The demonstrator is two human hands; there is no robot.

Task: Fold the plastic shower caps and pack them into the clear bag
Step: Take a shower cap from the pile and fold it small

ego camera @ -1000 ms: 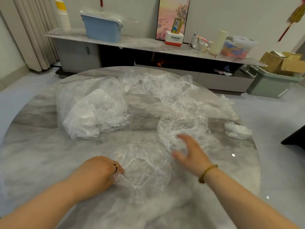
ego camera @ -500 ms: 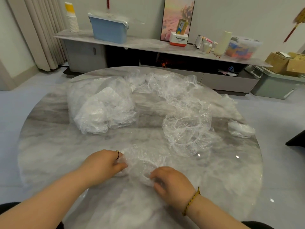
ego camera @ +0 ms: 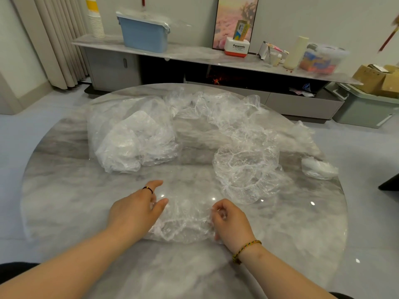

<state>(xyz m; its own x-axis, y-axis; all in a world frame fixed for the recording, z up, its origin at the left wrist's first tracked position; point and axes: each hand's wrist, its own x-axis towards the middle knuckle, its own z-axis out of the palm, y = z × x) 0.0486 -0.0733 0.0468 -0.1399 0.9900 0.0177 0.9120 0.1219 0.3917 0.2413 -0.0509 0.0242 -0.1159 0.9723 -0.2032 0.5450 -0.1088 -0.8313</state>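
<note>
Fingers (ego camera: 218,209) of our right hand (ego camera: 232,223) curl in and pinch the right rim of one shower cap (ego camera: 185,225). Our left hand (ego camera: 133,212) seems to pinch the opposite rim under its thumb, with the index finger stretched forward and free. We judge that we hold it at both ends to draw the crinkled film taut and flat on the bench (ego camera: 64,190) before a fold. Round and marbled, the bench fills most of the frame. On it, from upper centre down to centre right, curves the heap of loose caps (ego camera: 237,117), within reach as stock not yet folded. Left of the heap lies the clear bag (ego camera: 133,137), bulging with whitish film and set clear of the folding spot. Our shower cap lies at lower centre, just in front of us. Smallest, one wadded cap (ego camera: 317,167) sits alone near the bench's right edge, apart from the heap.
</note>
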